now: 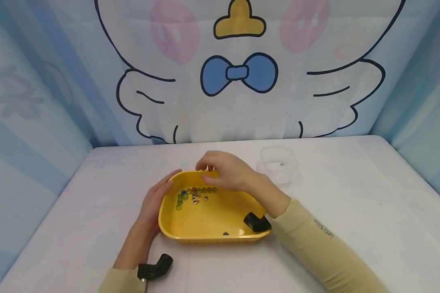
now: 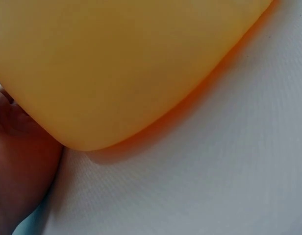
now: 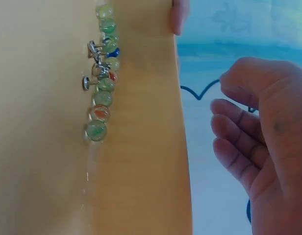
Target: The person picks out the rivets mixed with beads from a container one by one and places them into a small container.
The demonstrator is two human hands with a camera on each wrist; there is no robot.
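A yellow tray (image 1: 209,221) sits mid-table, its outer wall (image 2: 116,63) filling the left wrist view. A row of glass marbles (image 1: 197,191) and small metal pins (image 3: 92,49) lies near its far wall; one blue marble (image 1: 225,233) lies alone by the near wall. My left hand (image 1: 155,199) lies flat against the tray's left side, palm (image 2: 18,166) on the wall and a fingertip (image 3: 179,14) at the rim. My right hand (image 1: 220,171) hovers over the far rim, its fingers (image 3: 224,122) loosely curled, holding nothing and clear of the tray (image 3: 141,171).
A clear plastic box (image 1: 278,165) with a small item inside stands to the right, behind the tray. The white table (image 1: 352,195) is hemmed by blue cartoon curtains (image 1: 238,73) at the back and both sides.
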